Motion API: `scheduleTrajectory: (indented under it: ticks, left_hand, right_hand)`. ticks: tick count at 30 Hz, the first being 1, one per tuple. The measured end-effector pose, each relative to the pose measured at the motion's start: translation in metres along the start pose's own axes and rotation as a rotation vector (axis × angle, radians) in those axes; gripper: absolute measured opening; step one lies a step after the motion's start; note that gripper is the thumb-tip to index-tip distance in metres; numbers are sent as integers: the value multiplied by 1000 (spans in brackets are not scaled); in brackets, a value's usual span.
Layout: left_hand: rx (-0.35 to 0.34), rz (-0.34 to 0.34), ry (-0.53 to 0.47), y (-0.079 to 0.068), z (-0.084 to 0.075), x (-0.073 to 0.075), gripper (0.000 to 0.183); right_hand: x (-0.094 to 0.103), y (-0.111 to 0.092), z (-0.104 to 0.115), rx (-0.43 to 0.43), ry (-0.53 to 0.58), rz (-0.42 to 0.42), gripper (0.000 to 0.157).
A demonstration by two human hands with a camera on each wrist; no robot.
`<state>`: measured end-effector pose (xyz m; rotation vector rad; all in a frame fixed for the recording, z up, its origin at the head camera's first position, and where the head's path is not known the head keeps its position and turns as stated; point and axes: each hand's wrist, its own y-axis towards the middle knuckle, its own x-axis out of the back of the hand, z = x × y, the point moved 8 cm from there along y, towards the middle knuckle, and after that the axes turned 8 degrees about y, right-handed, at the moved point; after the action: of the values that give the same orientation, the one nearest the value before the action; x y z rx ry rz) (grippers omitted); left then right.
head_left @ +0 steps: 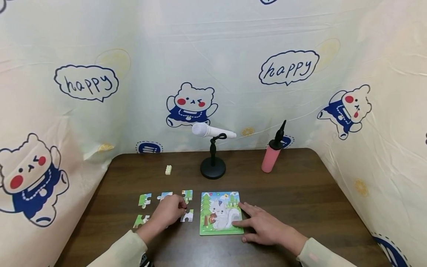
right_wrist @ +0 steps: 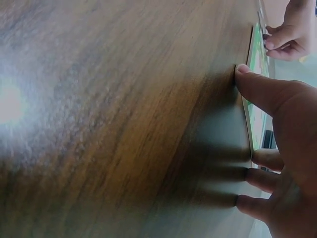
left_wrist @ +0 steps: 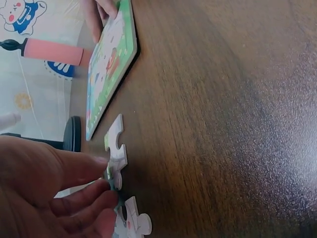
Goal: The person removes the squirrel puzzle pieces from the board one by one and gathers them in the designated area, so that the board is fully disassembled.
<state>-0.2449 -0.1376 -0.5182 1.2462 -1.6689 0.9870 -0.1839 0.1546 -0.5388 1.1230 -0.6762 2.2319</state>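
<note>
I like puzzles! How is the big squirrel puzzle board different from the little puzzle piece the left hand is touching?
The green-edged square squirrel puzzle board is large and shows a whole picture; the small jigsaw piece with a white back is only a knobbed fragment. The right hand rests straight fingers on the board's edge, while the left hand pinches the piece. Both lie flat on the dark wooden table.

Dark wooden worktop [head_left: 300, 193]. Near its far edge, at centre, a white microphone [head_left: 213, 131] on a black stand [head_left: 212, 167]; right of it an upright pink pump [head_left: 272, 155]; left of the stand a small cream building brick [head_left: 168, 170]. Bear-printed cloth [head_left: 190, 104] encloses three sides.
</note>
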Motion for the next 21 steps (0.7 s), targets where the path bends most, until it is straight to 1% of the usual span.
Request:
scheduleTrajectory:
  ticks: [3, 5, 7, 9, 11, 13, 16, 21]
  left_hand:
    - [0, -3, -7, 0, -1, 1, 9]
    - [-23, -3, -22, -1, -5, 2, 9]
    - [-76, -2, -35, -2, -11, 4, 6]
    - [-144, 5, -45, -2, -19, 5, 3]
    - [-204, 11, -49, -3, -25, 6, 6]
    - [-239, 12, -56, -3, -30, 7, 8]
    - [-251, 22, -84, -2, -35, 5, 10]
    - [-257, 65, -129, -1, -44, -5, 14]
  right_hand:
    - [0, 0, 0, 3, -2, -4, 51]
    - [0, -1, 0, 2, -1, -11, 51]
    - [0, -2, 0, 8, -2, -22, 50]
    - [-1, -3, 0, 16, -8, -37, 50]
    - [0, -3, 1, 28, -14, -50, 51]
    - [0, -3, 2, 41, -24, -62, 51]
    - [2, -2, 4, 48, -37, -67, 53]
    - [2, 3, 16, 101, -79, -79, 53]
